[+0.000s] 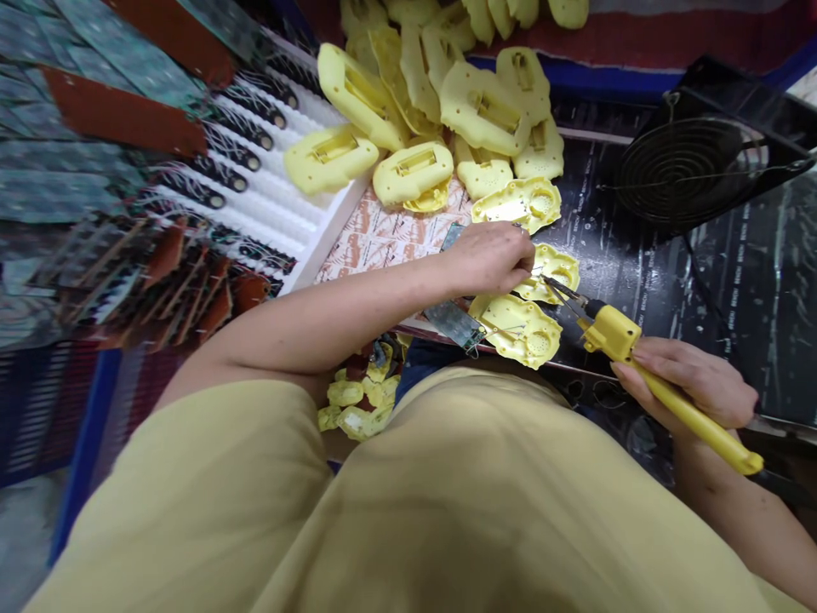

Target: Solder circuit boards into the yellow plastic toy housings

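My right hand (689,379) is wrapped round the handle of a yellow soldering gun (614,334). The gun's dark tip points left, at a yellow plastic shell (554,271) lying open side up. Over that shell's left part is my left hand (490,258), its fingers pinched together. What lies between those fingertips is hidden. A green circuit board (454,323) rests beside a nearer yellow shell (520,330), with thin wires running into the shell. Beyond my left hand lies another open shell (520,204), and part of a second board (452,237) shows next to my wrist.
A pile of yellow casings (485,106) covers the back of the bench. Stacked circuit boards with wired speakers and white foam (268,196) stand at the left. A black fan (686,166) is at the back right. Several yellow pieces (363,400) lie below the bench edge.
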Demonstrator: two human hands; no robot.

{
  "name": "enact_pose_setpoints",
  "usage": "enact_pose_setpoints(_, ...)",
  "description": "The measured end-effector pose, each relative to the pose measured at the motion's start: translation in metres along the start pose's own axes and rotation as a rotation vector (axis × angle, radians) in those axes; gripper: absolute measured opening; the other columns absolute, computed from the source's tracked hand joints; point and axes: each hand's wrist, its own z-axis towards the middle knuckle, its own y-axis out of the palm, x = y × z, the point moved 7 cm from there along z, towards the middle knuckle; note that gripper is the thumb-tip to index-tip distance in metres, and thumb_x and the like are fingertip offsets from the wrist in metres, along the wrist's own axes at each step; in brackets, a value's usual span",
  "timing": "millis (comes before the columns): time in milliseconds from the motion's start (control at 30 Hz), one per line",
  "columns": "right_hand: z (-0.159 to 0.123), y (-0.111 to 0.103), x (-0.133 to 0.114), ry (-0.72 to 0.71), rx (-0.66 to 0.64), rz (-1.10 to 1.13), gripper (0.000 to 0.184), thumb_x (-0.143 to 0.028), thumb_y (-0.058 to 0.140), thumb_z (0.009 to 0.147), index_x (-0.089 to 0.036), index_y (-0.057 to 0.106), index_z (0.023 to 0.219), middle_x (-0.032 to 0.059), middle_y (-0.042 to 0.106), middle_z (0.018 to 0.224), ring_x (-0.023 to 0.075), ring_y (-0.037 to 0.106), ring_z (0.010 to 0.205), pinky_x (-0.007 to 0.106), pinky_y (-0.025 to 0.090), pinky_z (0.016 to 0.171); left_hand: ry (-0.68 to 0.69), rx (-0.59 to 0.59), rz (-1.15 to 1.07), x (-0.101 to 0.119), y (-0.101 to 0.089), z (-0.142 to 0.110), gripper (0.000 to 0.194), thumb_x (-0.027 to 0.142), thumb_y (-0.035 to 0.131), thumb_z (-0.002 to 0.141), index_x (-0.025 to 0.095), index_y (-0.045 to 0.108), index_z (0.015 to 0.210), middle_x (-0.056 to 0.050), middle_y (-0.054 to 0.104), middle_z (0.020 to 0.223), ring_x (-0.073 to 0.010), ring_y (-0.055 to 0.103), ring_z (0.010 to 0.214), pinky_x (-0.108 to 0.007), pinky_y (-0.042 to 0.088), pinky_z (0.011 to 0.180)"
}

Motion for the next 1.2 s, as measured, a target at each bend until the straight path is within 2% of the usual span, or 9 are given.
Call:
enact_pose_setpoints(300,0.01,0.002,-0.003,-0.051,-0.111,-0.019,0.023,-0.024,0.096,0.09,-0.027,0.075,0.099,-0.0045,0.083,0.085,0.0163,0.079,0.066,0.023,0.064,0.055,0.085,0.097,-0.053,-0.006,0.004,0.004,0.024,0.022,0.066,0.093,0.028,0.088,0.1,-0.004,0.083,0.098,-0.0247,0.073,0.106,-0.035,0.056,0.088)
enact_pose_setpoints(467,-0.001,-0.009,0.004,0.008,-0.084,-0.042,0.01,-0.024,0.085,0.1,-0.025,0.075,0.103,-0.0013,0.083,0.091,0.0158,0.082,0.077,0.023,0.069,0.071,0.038,0.067,-0.065,-0.005,0.003,0.003,0.022,0.02,0.067,0.093,0.027,0.087,0.099,-0.005,0.083,0.1,-0.0263,0.074,0.108,-0.036,0.056,0.09)
enact_pose_setpoints(533,-0.004,-0.011,0.005,0.006,-0.071,-0.086,0.007,-0.024,0.08,0.104,-0.024,0.073,0.102,-0.0009,0.082,0.09,0.0146,0.081,0.077,0.022,0.068,0.072,0.008,0.04,-0.065,-0.005,0.001,0.003,0.022,0.019,0.067,0.093,0.026,0.087,0.099,-0.005,0.083,0.102,-0.0272,0.074,0.108,-0.037,0.055,0.091)
enact_pose_setpoints(733,-0.001,-0.005,0.003,-0.017,-0.042,-0.093,0.021,-0.023,0.091,0.092,-0.029,0.073,0.101,-0.0056,0.082,0.085,0.0163,0.079,0.067,0.024,0.063,0.057,0.047,0.055,-0.04,0.0,0.003,0.003,0.026,0.021,0.065,0.093,0.027,0.088,0.101,-0.005,0.083,0.1,-0.0267,0.073,0.109,-0.037,0.056,0.092)
enact_pose_setpoints(833,-0.003,-0.009,0.008,0.044,0.018,-0.101,0.023,-0.028,0.095,0.091,-0.03,0.078,0.107,-0.0038,0.084,0.09,0.0177,0.079,0.069,0.026,0.064,0.058,0.059,0.048,-0.038,-0.001,0.004,0.002,0.027,0.021,0.063,0.094,0.026,0.087,0.102,-0.006,0.082,0.103,-0.0276,0.072,0.111,-0.038,0.056,0.094)
enact_pose_setpoints(933,-0.007,-0.013,0.012,0.089,0.064,-0.21,0.029,-0.049,0.087,0.1,-0.029,0.081,0.119,0.0004,0.085,0.094,0.0206,0.081,0.071,0.028,0.067,0.063,0.055,0.143,-0.064,-0.016,-0.009,0.003,0.027,0.03,0.064,0.098,0.027,0.086,0.114,-0.007,0.08,0.113,-0.0306,0.07,0.12,-0.042,0.056,0.099)
enact_pose_setpoints(1000,-0.006,-0.007,0.011,0.042,0.035,-0.234,0.034,-0.054,0.075,0.108,-0.026,0.08,0.126,0.0008,0.084,0.089,0.0193,0.081,0.07,0.026,0.066,0.065,-0.008,0.258,-0.067,-0.037,-0.02,0.007,0.029,0.036,0.065,0.103,0.026,0.084,0.122,-0.009,0.078,0.12,-0.0342,0.067,0.127,-0.046,0.054,0.105)
enact_pose_setpoints(1100,0.002,0.008,0.008,-0.008,-0.037,-0.193,0.024,-0.041,0.069,0.114,-0.026,0.08,0.128,-0.0034,0.082,0.08,0.0142,0.077,0.064,0.021,0.062,0.064,-0.079,0.319,-0.005,-0.064,-0.023,0.02,0.029,0.041,0.069,0.105,0.021,0.083,0.12,-0.013,0.077,0.125,-0.038,0.063,0.134,-0.049,0.051,0.111)
enact_pose_setpoints(1200,0.012,0.017,0.011,-0.003,-0.052,-0.2,0.01,-0.028,0.075,0.109,-0.028,0.083,0.116,-0.0054,0.081,0.079,0.0119,0.074,0.059,0.019,0.061,0.065,-0.007,0.259,0.078,-0.063,-0.012,0.036,0.024,0.038,0.069,0.105,0.024,0.083,0.118,-0.01,0.078,0.132,-0.0359,0.063,0.136,-0.048,0.049,0.114)
